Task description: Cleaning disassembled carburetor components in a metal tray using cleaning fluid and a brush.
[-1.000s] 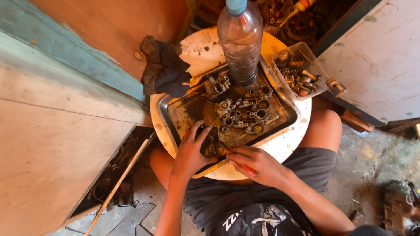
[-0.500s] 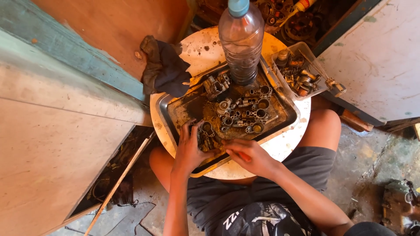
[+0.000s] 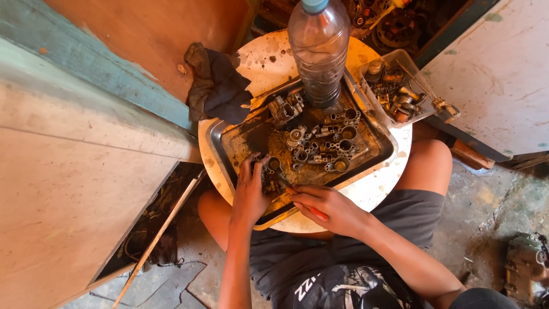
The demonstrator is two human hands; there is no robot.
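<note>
The left hand [image 3: 250, 194] lies palm-down in the near-left corner of a greasy metal tray [image 3: 229, 150], its fingers curled over a small dark metal part [image 3: 270, 174] and pinning it to the tray floor. Just to the right of it, the right hand [image 3: 326, 207] is clenched around a screwdriver [image 3: 316, 213] with a red handle; the shaft runs from the fist toward the part, with its tip at or very near the part, though contact cannot be made out. Beyond both hands, further up the tray, lies a cluster of small round metal fittings [image 3: 323, 146], and past those a clear plastic bottle [image 3: 318, 48] with a blue cap stands upright at the tray's far edge. The tray sits on a round white table [image 3: 377, 191], whose rim shows just right of the right hand. Up and to the left of the left hand, a dark rag [image 3: 214, 86] hangs over the table's far-left edge. Well beyond the right hand, at the far right of the table, a clear plastic tub [image 3: 397, 86] holds more small hardware. The person's bare knees show under the table on either side.
</note>
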